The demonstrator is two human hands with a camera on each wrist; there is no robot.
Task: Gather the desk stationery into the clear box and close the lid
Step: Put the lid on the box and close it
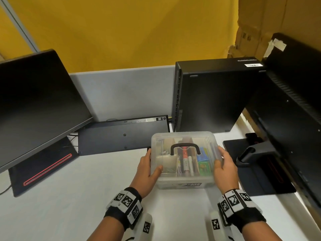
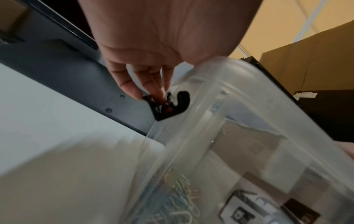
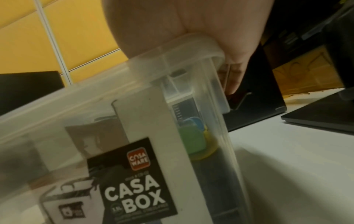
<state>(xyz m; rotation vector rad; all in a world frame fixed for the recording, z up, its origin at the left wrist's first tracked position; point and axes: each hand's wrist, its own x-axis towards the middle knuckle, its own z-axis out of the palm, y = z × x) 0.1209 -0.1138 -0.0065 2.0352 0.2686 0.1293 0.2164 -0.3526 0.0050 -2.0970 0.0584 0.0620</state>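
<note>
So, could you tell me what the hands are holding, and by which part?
Both hold the clear plastic lidded box: left hand on its left side, right hand on its right side.

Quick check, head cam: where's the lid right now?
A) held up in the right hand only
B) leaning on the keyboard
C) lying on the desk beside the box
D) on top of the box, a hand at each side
D: the lid sits on the box, with the left hand and right hand holding opposite sides.
</note>
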